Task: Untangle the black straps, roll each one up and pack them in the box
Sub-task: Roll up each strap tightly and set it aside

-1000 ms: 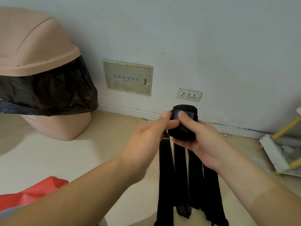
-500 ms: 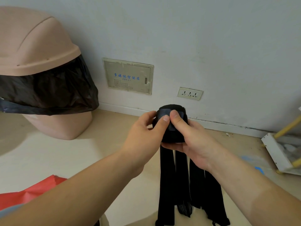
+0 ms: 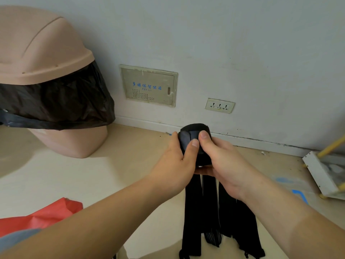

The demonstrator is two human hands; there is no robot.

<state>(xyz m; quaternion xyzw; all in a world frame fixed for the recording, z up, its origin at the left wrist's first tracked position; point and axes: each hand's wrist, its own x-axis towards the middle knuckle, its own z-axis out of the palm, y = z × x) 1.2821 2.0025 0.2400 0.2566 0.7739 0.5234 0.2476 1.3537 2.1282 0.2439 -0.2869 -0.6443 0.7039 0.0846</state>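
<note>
Since a second ago the rolled strap and both hands have shifted a little to the left. The left hand, which then only touched the roll's left edge, has closed around it.

In the head view the left hand's fingers curl behind the roll on its left side and its thumb presses on the front. The right hand grips the roll from the right, thumb on the front just beside the left thumb, fingers tucked underneath. The roll is held up in the air, in front of the far wall's skirting.

The loose straps run from under the hands toward the near edge, side by side; whether their ends touch the floor cannot be told.

At far left stands a pink bin with a black bag spilling under its lid. On the wall sit a metal panel and, right of it, a socket. A red sheet lies near left, a white frame at right.
</note>
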